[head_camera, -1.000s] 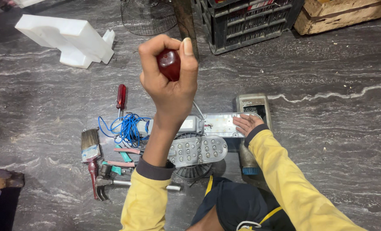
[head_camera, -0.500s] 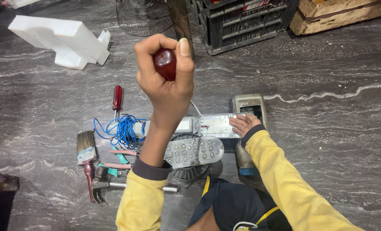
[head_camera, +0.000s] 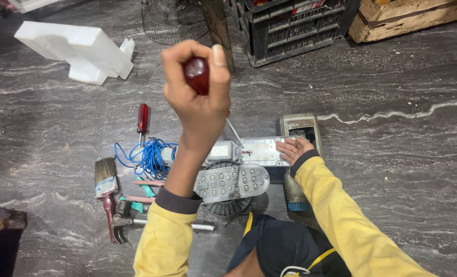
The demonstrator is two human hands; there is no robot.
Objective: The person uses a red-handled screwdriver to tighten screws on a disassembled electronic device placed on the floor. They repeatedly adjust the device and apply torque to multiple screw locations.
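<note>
My left hand [head_camera: 195,97] is raised over the floor, fist closed around the dark red handle of a screwdriver [head_camera: 196,74]. Its thin metal shaft [head_camera: 233,132] runs down to a grey metal device panel [head_camera: 261,150] lying on the floor. My right hand [head_camera: 292,150] rests flat on the right end of that panel, fingers spread, holding nothing. A grey perforated plate with round studs [head_camera: 232,182] lies in front of the panel, over a round black fan part [head_camera: 227,208].
Left of the panel lie a coil of blue wire [head_camera: 149,156], a second red screwdriver [head_camera: 142,119], a paintbrush [head_camera: 107,187], pliers and a hammer [head_camera: 128,223]. A white foam block [head_camera: 77,50], a wire fan guard [head_camera: 172,20], a black crate [head_camera: 290,25] and a wooden box [head_camera: 408,15] stand behind.
The view has shifted slightly. My left hand stays raised with the screwdriver, now a little lower and left in view. The right hand keeps its place on the panel.
</note>
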